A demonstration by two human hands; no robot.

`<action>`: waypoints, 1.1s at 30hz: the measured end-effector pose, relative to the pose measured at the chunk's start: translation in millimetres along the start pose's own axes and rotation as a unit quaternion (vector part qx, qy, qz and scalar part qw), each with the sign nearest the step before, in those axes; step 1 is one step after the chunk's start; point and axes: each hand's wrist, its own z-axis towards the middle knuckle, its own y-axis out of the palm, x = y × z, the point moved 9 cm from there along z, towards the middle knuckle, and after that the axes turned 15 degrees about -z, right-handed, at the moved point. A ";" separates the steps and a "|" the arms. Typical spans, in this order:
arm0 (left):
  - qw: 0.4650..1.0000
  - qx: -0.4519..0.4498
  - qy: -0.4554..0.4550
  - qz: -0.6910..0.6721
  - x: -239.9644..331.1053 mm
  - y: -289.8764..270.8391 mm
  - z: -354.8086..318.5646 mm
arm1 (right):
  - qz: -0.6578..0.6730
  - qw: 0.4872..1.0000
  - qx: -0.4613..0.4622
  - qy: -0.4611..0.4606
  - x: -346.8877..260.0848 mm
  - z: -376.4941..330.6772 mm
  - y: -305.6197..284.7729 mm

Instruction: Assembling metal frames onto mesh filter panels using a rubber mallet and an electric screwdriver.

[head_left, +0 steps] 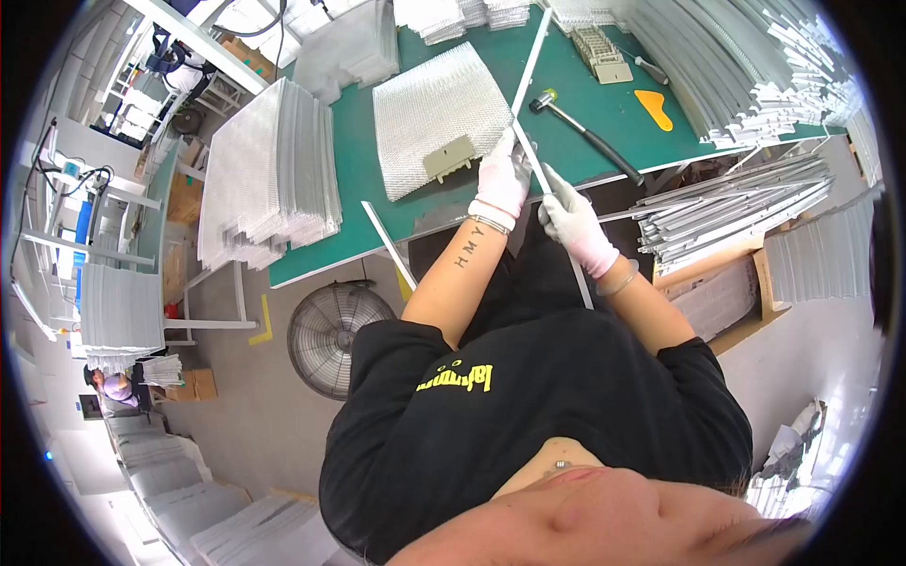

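Both my hands wear white gloves. My left hand [507, 176] is closed at the table's front edge, by the spot where two narrow pale metal strips meet at an angle. One strip [534, 63] runs away over the table. The other strip [534, 160] slopes down toward my lap, and my right hand [578, 229] is closed round it. My left fingertips are partly hidden. Just beyond the left hand lies a white mesh panel [434, 108], with a grey-beige plastic piece [449, 158] on its near edge. A hammer [587, 132] with a black handle rests right of the strips.
Stacked mesh panels [269, 174] stand on the green table [354, 156] at left. An orange scraper [654, 108], a beige plastic block [601, 54] and long strip bundles [708, 66] lie at right. More strips [731, 212] sit over a carton. A floor fan [338, 335] stands lower left.
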 end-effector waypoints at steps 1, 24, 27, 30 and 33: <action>1.000 -0.002 -0.002 0.008 0.3 -0.9 2.8 | -0.005 1.000 0.003 -0.003 -1.1 -0.3 0.4; 0.954 0.009 0.109 0.280 226.7 -39.6 -103.0 | -0.016 0.988 -0.154 0.014 -29.3 117.2 16.8; 0.963 -0.094 0.075 0.242 220.4 -10.7 -104.2 | -0.028 0.989 -0.142 -0.011 -45.5 109.0 15.7; 0.936 -0.119 0.102 0.314 227.8 -3.8 -103.8 | -0.039 0.990 -0.131 -0.042 -66.5 102.6 11.7; 0.937 -0.045 0.140 0.316 222.3 13.2 -116.8 | -0.060 0.990 -0.103 -0.072 -77.9 88.5 -0.5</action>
